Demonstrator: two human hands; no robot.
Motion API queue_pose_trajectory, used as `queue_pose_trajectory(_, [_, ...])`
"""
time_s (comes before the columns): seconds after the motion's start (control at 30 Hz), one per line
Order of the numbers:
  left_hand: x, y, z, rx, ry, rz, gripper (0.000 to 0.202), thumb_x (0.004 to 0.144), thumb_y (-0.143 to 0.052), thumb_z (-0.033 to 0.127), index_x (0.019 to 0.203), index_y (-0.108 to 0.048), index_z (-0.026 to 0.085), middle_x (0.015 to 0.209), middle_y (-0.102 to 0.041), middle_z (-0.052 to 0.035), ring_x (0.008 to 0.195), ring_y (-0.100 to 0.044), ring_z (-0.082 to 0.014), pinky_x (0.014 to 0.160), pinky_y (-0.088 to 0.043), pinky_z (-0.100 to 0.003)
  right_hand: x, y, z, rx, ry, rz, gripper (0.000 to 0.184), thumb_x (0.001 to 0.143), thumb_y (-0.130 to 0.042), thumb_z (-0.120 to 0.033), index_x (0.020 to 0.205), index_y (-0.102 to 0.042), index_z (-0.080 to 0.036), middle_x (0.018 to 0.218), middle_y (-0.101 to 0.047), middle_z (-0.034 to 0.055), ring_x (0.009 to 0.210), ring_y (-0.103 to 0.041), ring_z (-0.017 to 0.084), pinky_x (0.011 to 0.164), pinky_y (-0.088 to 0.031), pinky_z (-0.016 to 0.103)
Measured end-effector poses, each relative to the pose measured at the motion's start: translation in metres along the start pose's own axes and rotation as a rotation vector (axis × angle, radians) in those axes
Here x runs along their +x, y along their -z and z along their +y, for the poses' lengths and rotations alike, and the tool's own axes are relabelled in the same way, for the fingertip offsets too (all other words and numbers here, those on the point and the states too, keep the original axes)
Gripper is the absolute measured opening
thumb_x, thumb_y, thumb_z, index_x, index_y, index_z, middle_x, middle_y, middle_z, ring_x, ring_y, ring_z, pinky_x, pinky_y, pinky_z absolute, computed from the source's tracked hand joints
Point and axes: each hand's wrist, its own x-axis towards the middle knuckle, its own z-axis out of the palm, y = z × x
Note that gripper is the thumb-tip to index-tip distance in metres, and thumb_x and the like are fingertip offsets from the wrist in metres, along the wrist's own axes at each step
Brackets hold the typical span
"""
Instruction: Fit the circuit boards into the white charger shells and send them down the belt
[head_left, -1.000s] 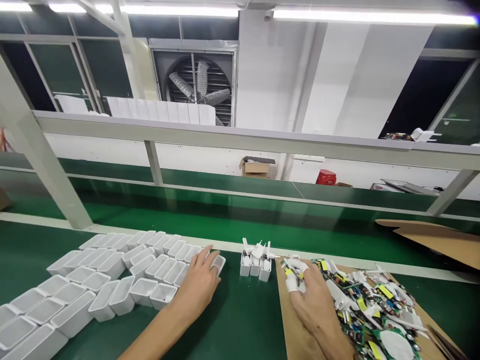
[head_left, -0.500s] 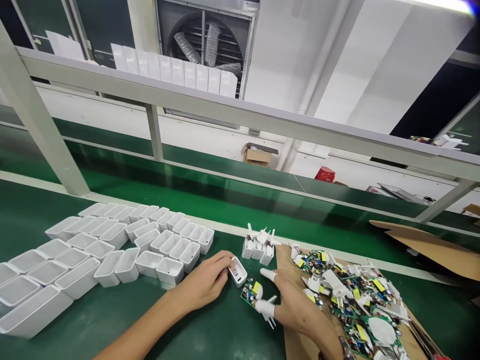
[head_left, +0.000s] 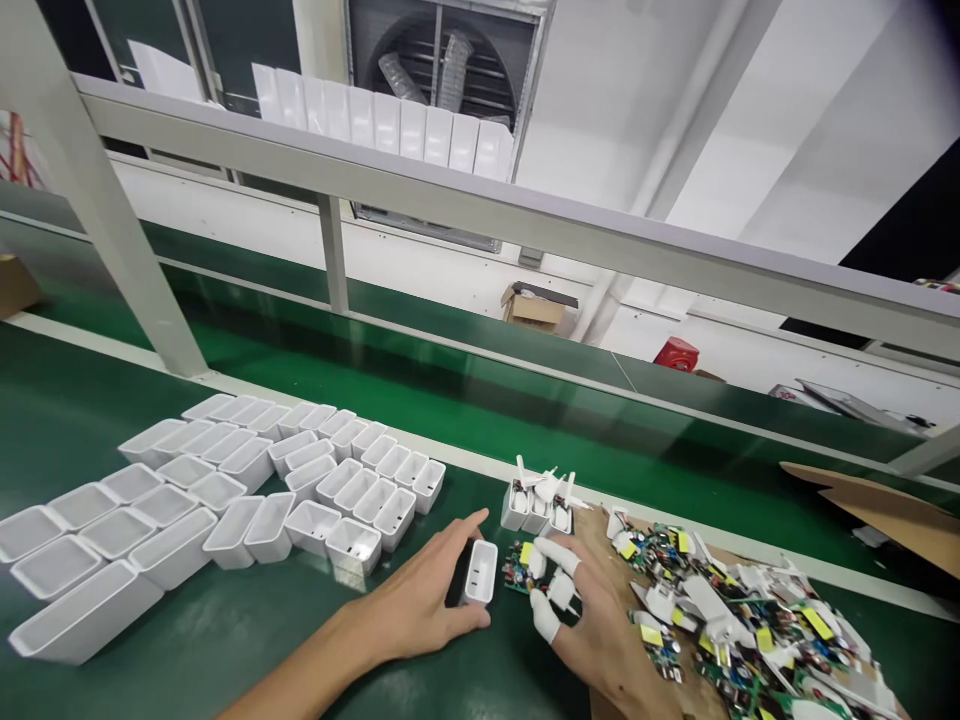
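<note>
The left hand (head_left: 424, 590) is spread loosely around a small white case (head_left: 481, 572) standing open side up on the green counter (head_left: 450, 680), the index finger apart from its far end and the thumb at its near end, with no firm squeeze to be seen. Just right of it, the right hand (head_left: 600, 630) pinches a populated circuit board (head_left: 517, 567) and a white plug part (head_left: 561, 590) between fingers in white covers (head_left: 546, 618); whether wires join the two is too small to tell. If the case is nudged while so lightly flanked, it could slide or tip. The board sticks out past the fingertips, so a knock against the case rim might bend a component, and the smooth covers could let the piece slip. The three filled cases (head_left: 536, 515) stand near the right hand, their plug parts poking up, so a wide swing could topple them. The loose boards (head_left: 742, 620) heaped on cardboard (head_left: 596, 530) could snag the right wrist. The other white cases (head_left: 180, 540) stand crowded leftward, where a bump could spread.
</note>
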Motion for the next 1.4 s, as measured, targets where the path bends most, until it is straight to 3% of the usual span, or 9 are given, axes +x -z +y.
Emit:
queue_pose_trajectory(0.17, [0.007,-0.011,-0.006,-0.027,-0.139,0.126,0.093,0.093,-0.072,0.019,0.167,-0.019,0.036,0.151,-0.055,-0.0107,0.139,-0.058,-0.0315,0.119,-0.047,-0.05,-0.01,0.005,-0.012,0.039,0.006,0.095,0.051,0.097,-0.062,-0.02,0.147,-0.052,-0.02,0.137,-0.066,0.0145,0.124,-0.07,0.028,0.098,-0.064,0.038])
queue_pose_trajectory(0.33, [0.01,-0.015,-0.001,0.016,-0.277,0.14,0.088,0.101,-0.062,0.016,0.168,-0.009,0.039,0.151,-0.054,-0.0113,0.138,-0.056,-0.0299,0.12,-0.047,-0.053,-0.006,0.001,-0.024,-0.044,0.169,0.177,0.058,0.094,-0.061,-0.01,0.15,-0.05,-0.017,0.13,-0.068,0.0153,0.124,-0.067,0.029,0.102,-0.062,0.045])
queue_pose_trajectory(0.73, [0.012,-0.021,-0.002,0.102,-0.304,0.135,0.09,0.1,-0.058,0.008,0.169,-0.006,0.034,0.155,-0.054,-0.013,0.146,-0.05,-0.0312,0.123,-0.044,-0.058,-0.007,-0.004,-0.024,-0.142,0.154,0.131,0.064,0.094,-0.057,-0.01,0.156,-0.042,-0.016,0.126,-0.07,0.0161,0.121,-0.07,0.031,0.094,-0.066,0.048])
queue_pose_trajectory(0.93, [0.012,-0.021,-0.004,0.117,-0.317,0.143,0.089,0.1,-0.056,0.006,0.169,-0.007,0.033,0.155,-0.055,-0.0126,0.147,-0.049,-0.0317,0.122,-0.046,-0.057,-0.005,-0.003,-0.025,-0.228,0.206,0.126,0.055,0.094,-0.057,-0.01,0.148,-0.048,-0.009,0.124,-0.072,0.0201,0.121,-0.07,0.033,0.093,-0.067,0.049])
queue_pose_trajectory(1.4, [0.013,-0.022,0.0,0.157,-0.302,0.13,0.095,0.095,-0.054,-0.003,0.168,-0.008,0.036,0.155,-0.055,-0.0106,0.148,-0.045,-0.0325,0.122,-0.044,-0.061,0.001,0.001,-0.031,-0.238,0.186,0.149,0.06,0.092,-0.056,-0.01,0.15,-0.045,-0.01,0.119,-0.073,0.0189,0.114,-0.073,0.033,0.086,-0.069,0.047])
